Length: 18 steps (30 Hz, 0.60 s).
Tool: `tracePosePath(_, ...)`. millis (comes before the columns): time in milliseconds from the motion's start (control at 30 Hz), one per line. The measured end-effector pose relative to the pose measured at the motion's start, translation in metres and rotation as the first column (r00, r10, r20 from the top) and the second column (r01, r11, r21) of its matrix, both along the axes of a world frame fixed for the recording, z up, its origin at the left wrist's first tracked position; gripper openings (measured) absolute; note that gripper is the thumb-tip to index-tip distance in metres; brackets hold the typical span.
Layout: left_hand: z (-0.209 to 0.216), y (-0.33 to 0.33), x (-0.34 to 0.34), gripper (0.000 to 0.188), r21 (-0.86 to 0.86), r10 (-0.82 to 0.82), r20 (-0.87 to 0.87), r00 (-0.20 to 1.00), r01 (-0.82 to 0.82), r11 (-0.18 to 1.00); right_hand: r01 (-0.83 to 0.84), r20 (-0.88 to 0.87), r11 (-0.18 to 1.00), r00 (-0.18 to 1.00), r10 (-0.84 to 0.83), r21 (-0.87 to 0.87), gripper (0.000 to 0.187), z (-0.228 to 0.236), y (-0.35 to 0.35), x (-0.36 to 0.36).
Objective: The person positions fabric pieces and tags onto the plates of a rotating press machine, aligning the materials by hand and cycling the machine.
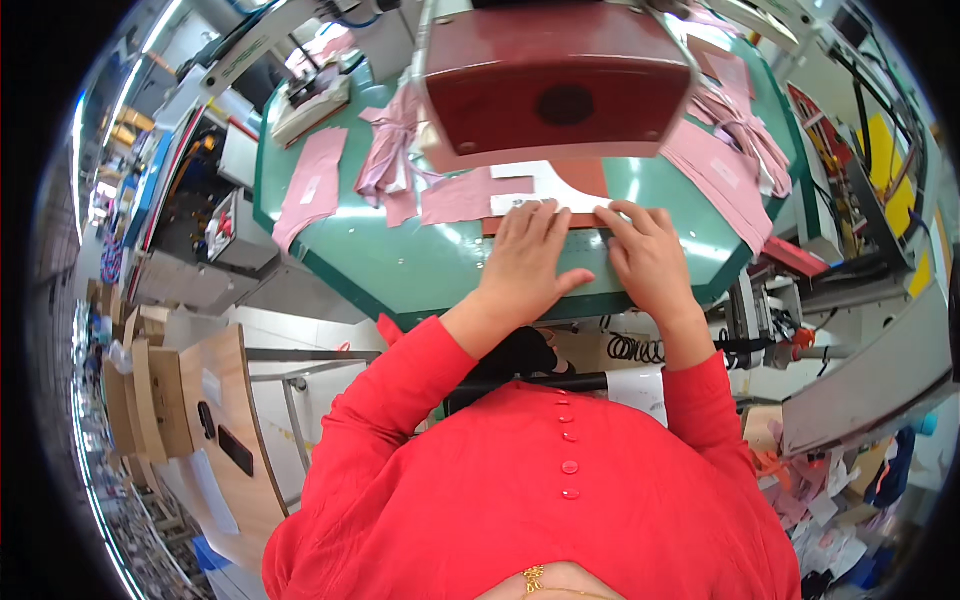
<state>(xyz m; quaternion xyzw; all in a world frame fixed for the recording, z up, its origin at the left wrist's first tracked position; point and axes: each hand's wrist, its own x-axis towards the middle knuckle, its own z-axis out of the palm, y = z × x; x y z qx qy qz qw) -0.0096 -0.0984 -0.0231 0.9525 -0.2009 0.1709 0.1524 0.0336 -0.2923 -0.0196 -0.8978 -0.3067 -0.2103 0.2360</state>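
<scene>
A white, curved, flat template (548, 184) lies over a reddish-brown pad (592, 172) on the green tabletop. The end of a pink fabric piece (455, 199) meets its left side, and part of the pink shows through the template's notch. My left hand (528, 258) rests on the template's near edge, fingers stretched forward and thumb spread to the right. Beside it, my right hand (648, 250) touches the template's right tip with its fingertips, the fingers apart. Neither hand is wrapped around anything.
A dark red machine head (560, 95) overhangs the pad just beyond my hands. Pink fabric pieces lie at left (313, 185) and right (720, 178), with tied pink bundles (392, 150) nearby. At lower left stands a wooden table (225, 400) bearing a phone (236, 450).
</scene>
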Motion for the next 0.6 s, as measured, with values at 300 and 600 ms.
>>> tracePosePath(300, -0.0043, 0.0024, -0.0041, 0.078, 0.026, 0.026, 0.026, 0.999, -0.027, 0.999, -0.013, -0.048, 1.0, 0.999, 0.012, -0.019, 0.039, 0.0019, 0.0018, -0.0016)
tracePosePath(600, -0.0063, 0.0011, -0.0031, 0.079, 0.031, 0.042, 0.024, 0.999, -0.042, 0.999, -0.012, -0.043, 1.0, 0.999, 0.011, -0.026, 0.038, 0.0027, 0.0016, -0.0013)
